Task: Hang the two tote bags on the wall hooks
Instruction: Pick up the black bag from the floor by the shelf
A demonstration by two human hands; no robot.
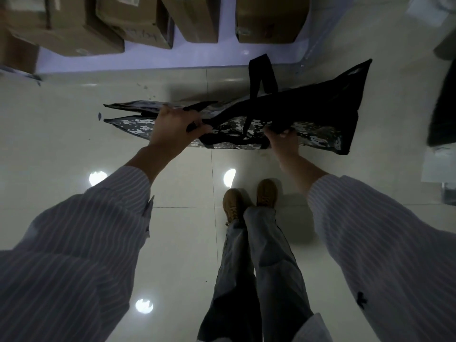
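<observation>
right bag (320, 107) overlaps left bag (138, 120) | boxes (148, 18) behind | 2 shoes (249, 201) in front, on floor (61, 134)

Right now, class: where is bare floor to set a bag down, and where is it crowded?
Bare tiled floor lies left of the camouflage bag, in front of the cardboard boxes; another patch lies left of the shoes. Crowded: the boxes' row, and the dark object at the right edge.

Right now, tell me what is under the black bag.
The camouflage bag lies under the black bag; its left end and lower edge show, the rest is covered.
</observation>
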